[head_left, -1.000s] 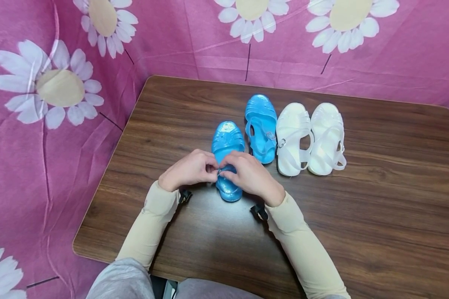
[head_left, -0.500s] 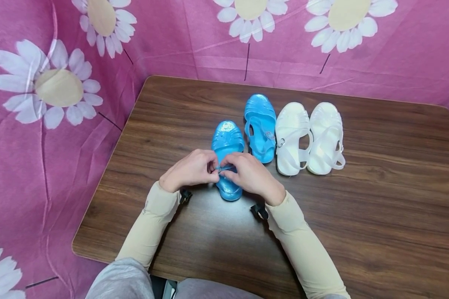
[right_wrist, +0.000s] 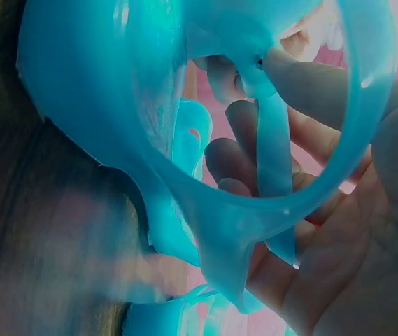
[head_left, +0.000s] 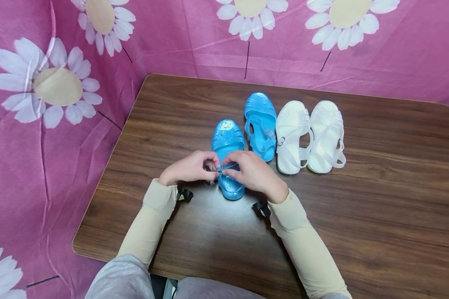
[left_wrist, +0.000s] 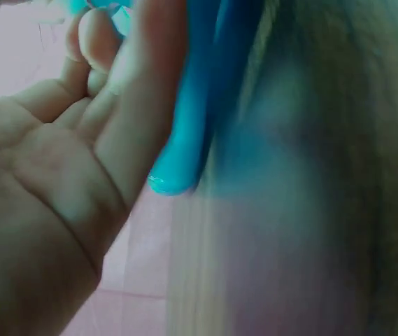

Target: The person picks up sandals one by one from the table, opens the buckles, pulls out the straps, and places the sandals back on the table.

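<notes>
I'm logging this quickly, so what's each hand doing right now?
Left hand: closed, pinching the nearer blue sandal at its strap.
Right hand: closed, holding that same sandal's strap.

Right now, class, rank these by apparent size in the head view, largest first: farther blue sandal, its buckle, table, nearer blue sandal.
1. Table
2. Nearer blue sandal and farther blue sandal: unsure, since the nearer is closer to the camera and partly covered by the right hand
3. Buckle

Brown wood-grain table (head_left: 381, 232) — two blue sandals (head_left: 260, 106), two white sandals (head_left: 293, 118) alongside
</notes>
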The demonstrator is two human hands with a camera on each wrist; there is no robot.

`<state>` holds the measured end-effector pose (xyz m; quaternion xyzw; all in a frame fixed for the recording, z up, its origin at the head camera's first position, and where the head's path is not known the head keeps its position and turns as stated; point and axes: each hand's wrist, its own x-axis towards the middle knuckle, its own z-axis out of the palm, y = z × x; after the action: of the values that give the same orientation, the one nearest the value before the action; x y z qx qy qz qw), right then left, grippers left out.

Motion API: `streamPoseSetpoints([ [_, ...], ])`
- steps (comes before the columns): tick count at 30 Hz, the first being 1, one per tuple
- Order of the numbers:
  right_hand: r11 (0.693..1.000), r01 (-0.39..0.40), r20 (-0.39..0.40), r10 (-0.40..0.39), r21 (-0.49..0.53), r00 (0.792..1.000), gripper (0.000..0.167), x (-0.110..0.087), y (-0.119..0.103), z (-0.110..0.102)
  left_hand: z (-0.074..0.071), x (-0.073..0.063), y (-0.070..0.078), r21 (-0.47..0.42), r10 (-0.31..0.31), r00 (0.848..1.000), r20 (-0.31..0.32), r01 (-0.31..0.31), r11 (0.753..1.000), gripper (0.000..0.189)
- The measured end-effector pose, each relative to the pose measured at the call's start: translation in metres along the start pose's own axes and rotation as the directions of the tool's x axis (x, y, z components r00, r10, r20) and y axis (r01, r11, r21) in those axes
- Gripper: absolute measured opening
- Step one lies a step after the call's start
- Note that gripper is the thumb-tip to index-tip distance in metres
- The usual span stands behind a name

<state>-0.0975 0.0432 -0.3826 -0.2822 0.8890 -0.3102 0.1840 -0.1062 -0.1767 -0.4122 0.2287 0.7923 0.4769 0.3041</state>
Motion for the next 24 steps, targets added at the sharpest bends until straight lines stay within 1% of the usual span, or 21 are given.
streamPoseSetpoints([
  [2,1.000,-0.003,0.004,0.003,0.000,1.000,0.026,0.000,0.000,0.000,-0.002,-0.001,-0.001,-0.023,-0.007,1.000,0.013,0.007,1.000,0.011],
  [5,1.000,0.001,0.004,-0.001,-0.008,1.000,0.026,0.001,0.000,0.001,-0.003,-0.001,-0.002,-0.048,-0.026,1.000,0.015,0.027,0.998,0.010],
  [7,1.000,0.002,0.004,-0.002,-0.013,1.000,0.027,0.001,0.000,0.001,-0.003,0.000,-0.002,-0.044,-0.043,0.999,0.009,0.043,0.998,0.007],
  [11,1.000,0.001,0.016,-0.001,-0.013,1.000,0.026,0.002,-0.001,0.003,-0.002,0.002,0.000,0.029,-0.055,0.998,-0.005,0.055,0.998,0.004],
  [13,1.000,0.004,0.024,-0.004,-0.012,1.000,0.026,0.003,-0.001,0.003,-0.001,0.003,0.001,0.075,-0.055,0.998,-0.006,0.056,0.996,0.007],
  [15,1.000,0.008,0.031,-0.007,-0.014,0.999,0.025,0.003,-0.002,0.003,0.000,0.004,0.002,0.100,-0.058,0.998,-0.002,0.058,0.993,0.012],
  [18,1.000,0.011,0.032,-0.011,-0.019,0.999,0.025,0.003,-0.002,0.004,0.002,0.004,0.006,0.131,-0.077,0.997,-0.012,0.078,0.988,0.015],
  [22,1.000,0.018,0.018,-0.017,-0.025,1.000,0.025,0.002,-0.002,0.005,0.004,0.003,0.011,0.200,-0.095,0.994,-0.048,0.103,0.974,0.015],
  [24,0.999,0.022,0.010,-0.022,-0.027,1.000,0.024,0.002,-0.002,0.006,0.006,0.003,0.013,0.246,-0.095,0.993,-0.070,0.109,0.963,0.014],
])
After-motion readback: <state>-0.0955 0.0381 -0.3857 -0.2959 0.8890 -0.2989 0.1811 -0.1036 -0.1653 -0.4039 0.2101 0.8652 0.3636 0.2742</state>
